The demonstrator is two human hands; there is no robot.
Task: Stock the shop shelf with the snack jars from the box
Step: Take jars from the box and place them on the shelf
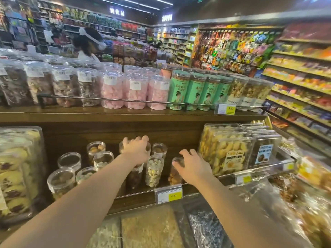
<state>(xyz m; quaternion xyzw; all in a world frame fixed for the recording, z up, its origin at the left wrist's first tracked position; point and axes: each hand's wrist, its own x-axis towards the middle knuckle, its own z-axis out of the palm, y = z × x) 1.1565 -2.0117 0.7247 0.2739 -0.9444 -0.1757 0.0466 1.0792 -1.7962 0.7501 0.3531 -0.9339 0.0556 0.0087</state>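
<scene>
Shop aisle, wooden middle shelf [179,133] in front of me. My left hand [137,149] sits fingers curled over the lid of a back-row snack jar [134,173], apparently gripping it. My right hand [194,166] is fingers spread against a front-row jar [176,171] standing upright, beside the biscuit boxes [227,151]. Box not in view. Price tag [168,194] reads 11.80; upper tag [226,109] 9.90.

Both forearms are bare up to the lower edge of the picture; no sleeve is visible. The left hand [136,150] and the right hand [194,166] have no glove, ring or watch.
</scene>
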